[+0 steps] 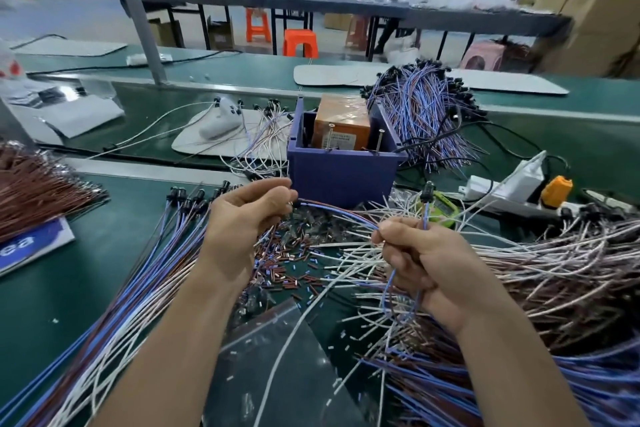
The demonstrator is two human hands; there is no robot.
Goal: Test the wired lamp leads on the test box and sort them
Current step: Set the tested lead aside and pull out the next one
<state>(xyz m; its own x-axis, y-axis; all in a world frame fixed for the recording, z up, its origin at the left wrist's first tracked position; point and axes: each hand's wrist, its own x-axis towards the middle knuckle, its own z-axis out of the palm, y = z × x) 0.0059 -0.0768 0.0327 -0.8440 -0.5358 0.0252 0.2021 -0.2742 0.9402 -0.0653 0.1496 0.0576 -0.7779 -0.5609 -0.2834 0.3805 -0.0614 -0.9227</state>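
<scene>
Bench work: a person at a green bench (104, 253) holds a blue-and-brown lamp lead (339, 213) strung btwn both hands, just in front of the purple test box (343, 173). The left hand (249, 218), fingers curled, pinches one end of the lead at its fingertips, near the box's front wall. The right hand (419, 263) is closed in a fist round the other end. A second blue wire runs up out of that fist to a black lamp socket (428, 189) and loops down below the wrist.

Inside the box sits an orange block (341, 125), w/ two upright screws (381, 140) at its front. Left of the hands, a row of leads (187, 204) w/ black sockets lies fanned toward the bench's near edge. At right is a big loose pile (561, 274) of white, brown & blue leads. Behind the box is a tangled bundle (422, 114) of blue & brown ones. Cut sleeve bits (294, 263) litter the bench btwn the forearms, beside a clear plastic bag (277, 340). A white power strip (498, 189) lies right of the box.
</scene>
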